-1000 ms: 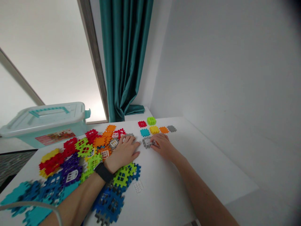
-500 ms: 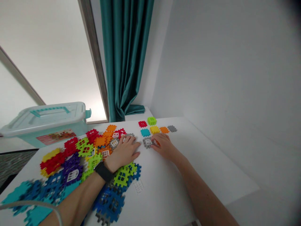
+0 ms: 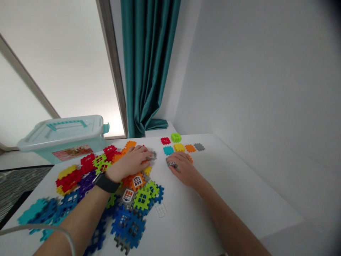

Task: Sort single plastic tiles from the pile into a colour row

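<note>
Sliding across now, my left grip has moved onto the plastic waffle-block pile, open and flat, while my right grip cups a grey window tile on the desk, closure unclear.

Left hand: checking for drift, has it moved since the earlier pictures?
Yes, the left hand has moved leftward, farther from the teal tile in the row of small tiles.

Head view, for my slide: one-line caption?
Left hand on coloured plastic waffle blocks, right hand on a grey plastic window block, white table.
</note>
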`<state>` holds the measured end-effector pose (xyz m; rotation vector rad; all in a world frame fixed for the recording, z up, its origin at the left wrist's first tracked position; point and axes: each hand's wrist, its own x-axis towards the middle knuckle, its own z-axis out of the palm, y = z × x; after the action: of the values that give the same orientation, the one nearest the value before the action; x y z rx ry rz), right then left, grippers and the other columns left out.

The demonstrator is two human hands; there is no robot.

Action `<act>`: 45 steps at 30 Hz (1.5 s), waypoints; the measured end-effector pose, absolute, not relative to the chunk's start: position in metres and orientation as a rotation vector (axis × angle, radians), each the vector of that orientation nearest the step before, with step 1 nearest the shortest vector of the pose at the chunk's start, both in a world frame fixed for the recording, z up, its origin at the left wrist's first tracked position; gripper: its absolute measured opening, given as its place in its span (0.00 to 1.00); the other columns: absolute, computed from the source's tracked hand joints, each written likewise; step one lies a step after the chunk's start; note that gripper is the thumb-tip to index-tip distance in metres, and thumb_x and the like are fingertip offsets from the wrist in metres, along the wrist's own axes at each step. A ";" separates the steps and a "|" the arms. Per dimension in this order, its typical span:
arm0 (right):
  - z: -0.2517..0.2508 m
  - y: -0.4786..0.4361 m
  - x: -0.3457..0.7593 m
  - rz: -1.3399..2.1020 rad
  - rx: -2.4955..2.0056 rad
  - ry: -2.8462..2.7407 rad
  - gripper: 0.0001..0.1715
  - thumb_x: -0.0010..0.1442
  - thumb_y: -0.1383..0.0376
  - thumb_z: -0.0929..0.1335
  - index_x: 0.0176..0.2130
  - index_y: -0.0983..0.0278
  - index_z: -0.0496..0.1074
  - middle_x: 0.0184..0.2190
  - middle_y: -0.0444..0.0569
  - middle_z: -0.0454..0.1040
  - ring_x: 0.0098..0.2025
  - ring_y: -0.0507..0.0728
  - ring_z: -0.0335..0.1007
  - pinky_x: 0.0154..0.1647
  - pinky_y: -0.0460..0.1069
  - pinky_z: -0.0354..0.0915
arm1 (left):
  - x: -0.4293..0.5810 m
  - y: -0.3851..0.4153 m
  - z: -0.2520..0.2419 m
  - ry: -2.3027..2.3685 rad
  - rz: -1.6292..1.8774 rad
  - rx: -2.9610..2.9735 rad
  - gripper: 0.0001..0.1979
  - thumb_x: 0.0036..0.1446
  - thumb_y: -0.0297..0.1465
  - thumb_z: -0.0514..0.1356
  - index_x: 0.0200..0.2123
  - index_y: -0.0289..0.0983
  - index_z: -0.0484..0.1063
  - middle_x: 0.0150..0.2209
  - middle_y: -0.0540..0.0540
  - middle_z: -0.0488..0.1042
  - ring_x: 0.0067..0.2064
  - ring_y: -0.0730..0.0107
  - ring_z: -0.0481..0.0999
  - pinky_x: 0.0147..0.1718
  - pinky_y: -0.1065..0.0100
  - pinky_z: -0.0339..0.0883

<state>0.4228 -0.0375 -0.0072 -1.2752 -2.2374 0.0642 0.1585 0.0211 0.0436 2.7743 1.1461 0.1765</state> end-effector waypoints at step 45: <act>-0.008 -0.027 0.352 -0.042 -1.007 -2.463 0.12 0.61 0.78 0.67 0.41 0.63 0.72 0.53 0.57 0.71 0.59 0.64 0.64 0.59 0.60 0.65 | 0.128 0.025 0.057 1.246 -0.048 2.699 0.15 0.66 0.34 0.54 0.51 0.41 0.75 0.50 0.40 0.77 0.54 0.50 0.74 0.53 0.50 0.67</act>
<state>0.3520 -0.0270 -0.0076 -1.0073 -2.4635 -0.0417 0.1281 0.0250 0.0566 2.6989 1.2456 -0.0478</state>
